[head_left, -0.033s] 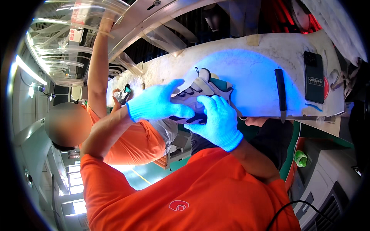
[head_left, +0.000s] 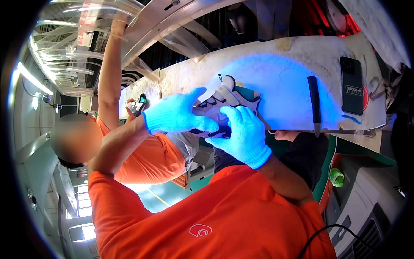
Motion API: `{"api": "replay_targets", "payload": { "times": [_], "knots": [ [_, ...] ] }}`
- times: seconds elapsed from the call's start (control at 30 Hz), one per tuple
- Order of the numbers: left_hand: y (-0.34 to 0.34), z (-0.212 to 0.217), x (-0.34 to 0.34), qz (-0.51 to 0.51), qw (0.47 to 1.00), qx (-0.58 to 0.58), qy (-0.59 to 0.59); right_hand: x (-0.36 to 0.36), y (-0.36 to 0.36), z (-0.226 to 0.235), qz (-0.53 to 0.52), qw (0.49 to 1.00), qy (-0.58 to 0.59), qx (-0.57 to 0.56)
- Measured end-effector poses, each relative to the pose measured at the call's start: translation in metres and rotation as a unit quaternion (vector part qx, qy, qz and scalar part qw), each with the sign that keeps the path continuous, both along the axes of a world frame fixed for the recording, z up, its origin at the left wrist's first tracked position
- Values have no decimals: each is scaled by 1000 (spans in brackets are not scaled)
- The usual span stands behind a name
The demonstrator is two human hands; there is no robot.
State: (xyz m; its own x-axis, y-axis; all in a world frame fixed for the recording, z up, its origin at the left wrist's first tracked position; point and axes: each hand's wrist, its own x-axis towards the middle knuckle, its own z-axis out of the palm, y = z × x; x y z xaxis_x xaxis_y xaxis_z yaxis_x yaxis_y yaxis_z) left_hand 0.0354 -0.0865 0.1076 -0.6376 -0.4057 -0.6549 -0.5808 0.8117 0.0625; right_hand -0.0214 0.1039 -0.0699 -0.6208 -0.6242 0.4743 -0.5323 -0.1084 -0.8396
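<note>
"Grey panels, dark trim and a teal lining: a shoe at the near edge of the blue-lit table. How is it held?"

"The right hand is clamped on its near side, fingers above, thumb lower. The left hand has thumb and forefinger spread apart around what seems the toe end; I can't tell whether it grips."

"How would it handle?"

"Probably light and not fragile, with a soft, bendable upper and a firmer sole. The knit gloves should limit slipping. The midfoot or heel looks the best place to take hold, where the sole stiffens it."

"What is hard to make out?"

"The toe is covered, the underside faces away, the left hand's lower fingers are out of sight, and the blue tint masks true colours"
</note>
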Motion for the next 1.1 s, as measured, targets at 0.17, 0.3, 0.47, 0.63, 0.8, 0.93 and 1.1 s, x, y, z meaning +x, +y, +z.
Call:
{"api": "replay_targets", "payload": {
  "times": [0.17,0.3,0.47,0.63,0.8,0.93,1.1],
  "knots": [
    [22,0,-35,14,989,27,-143,3,-2,-2,2,1000,5,20],
    [1,-20,-18,17,998,25,-55,6,-6,-1,18,999,-1,36],
    [19,-1,-16,7,998,-11,-58,8,-2,9,5,1000,-7,6],
    [30,64,9,-24,967,221,124,11,35,5,15,983,-169,-68],
    [32,24,40,-66,952,152,258,16,44,-7,-5,984,-141,-105],
    [26,24,42,-54,955,161,245,32,53,-36,-42,986,-150,-63],
    [25,28,39,-20,961,162,222,32,54,-36,-20,980,-188,-63]
  ]
}}
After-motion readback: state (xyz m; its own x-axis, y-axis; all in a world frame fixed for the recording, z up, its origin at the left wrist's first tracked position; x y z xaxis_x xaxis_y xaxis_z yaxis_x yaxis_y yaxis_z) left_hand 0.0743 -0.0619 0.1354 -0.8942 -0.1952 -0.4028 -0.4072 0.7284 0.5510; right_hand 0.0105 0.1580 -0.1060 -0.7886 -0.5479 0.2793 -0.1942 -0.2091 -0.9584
